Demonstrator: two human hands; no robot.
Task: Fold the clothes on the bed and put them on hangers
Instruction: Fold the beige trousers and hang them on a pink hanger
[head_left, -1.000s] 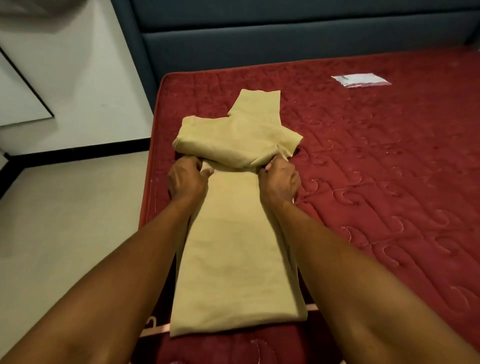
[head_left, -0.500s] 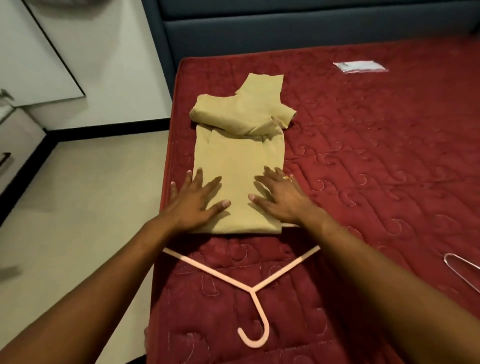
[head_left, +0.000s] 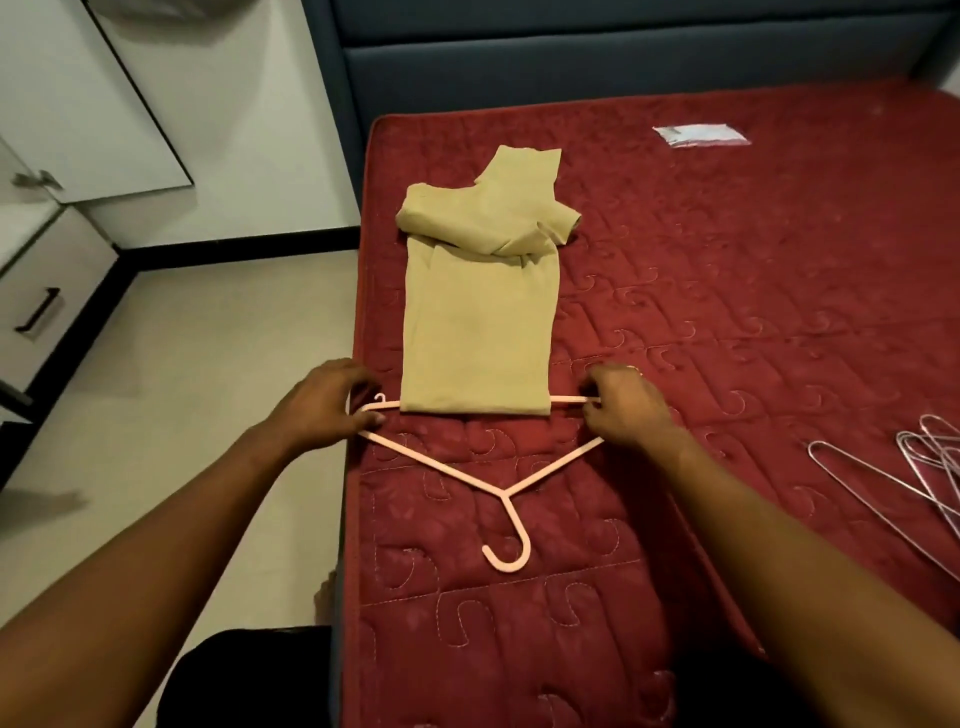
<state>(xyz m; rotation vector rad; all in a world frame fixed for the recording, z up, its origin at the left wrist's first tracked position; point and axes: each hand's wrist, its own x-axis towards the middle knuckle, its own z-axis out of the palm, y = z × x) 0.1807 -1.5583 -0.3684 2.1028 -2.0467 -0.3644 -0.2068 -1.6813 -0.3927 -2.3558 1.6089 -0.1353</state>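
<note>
Head view, angled down over the near-left part of the bed. Tan garment (head_left: 478, 322) flat on red mattress (head_left: 727, 312), close to its left edge: long folded panel toward the person, bunched upper part at the far end (exact fold not readable).

Pink hanger (head_left: 506, 491) flat on the mattress at the near end of the garment, hook toward the person. Crossbar covered by the garment's near hem, visible only at both sides.

Left hand (head_left: 322, 405) at the left corner of the hanger, grip clenched around that corner, fingers curled. Right hand (head_left: 628, 405) at the right corner, grip pinching the crossbar end between thumb and fingers. Both forearms extended over the near edge of the mattress.

Bundle of wire hangers (head_left: 924, 447) on the mattress at far right, well apart from the garment. White packet (head_left: 701, 136) on the mattress near the blue headboard (head_left: 623, 52). Pale floor (head_left: 208, 415) left of the bed; white drawer unit (head_left: 47, 291) with dark handle at far left.
</note>
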